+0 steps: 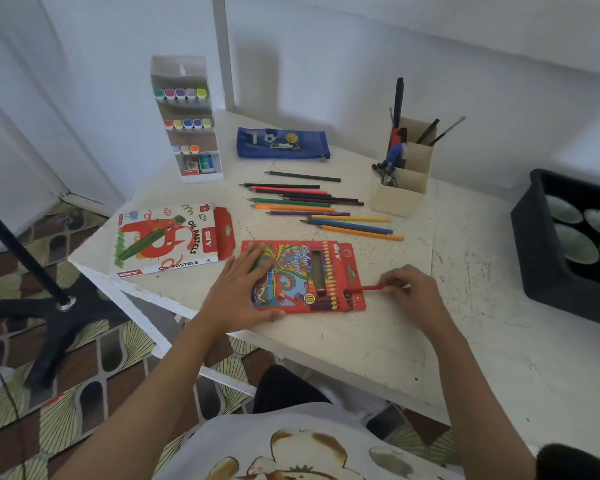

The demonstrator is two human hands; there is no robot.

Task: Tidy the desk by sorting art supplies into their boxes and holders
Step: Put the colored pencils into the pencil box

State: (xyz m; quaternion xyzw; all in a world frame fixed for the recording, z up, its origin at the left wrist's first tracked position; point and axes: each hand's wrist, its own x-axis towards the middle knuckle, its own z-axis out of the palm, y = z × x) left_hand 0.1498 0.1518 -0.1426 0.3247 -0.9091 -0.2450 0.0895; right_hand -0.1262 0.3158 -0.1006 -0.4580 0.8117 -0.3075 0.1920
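Judging by layout, task's early: R hand (pixel 413 292) pinches red pencil (pixel 366 288), tip at box (pixel 302 271) mouth; L hand (pixel 238 289) lies flat on box, fingers straight. Beyond, many pencils (pixel 312 202) lie loose on desk (pixel 378 341); pastel box (pixel 167 237) w/ flap open.

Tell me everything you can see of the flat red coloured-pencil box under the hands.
The flat red cardboard pencil box lies face up on the white painted desk, near its front edge. Its front bears a swirling multicolour pattern, Color Pencil lettering, an 18 badge and a narrow window showing pencils inside. The flap at its right end is open. The left hand presses flat on its left part; the right hand pinches a thin red pencil whose tip is at the open end.
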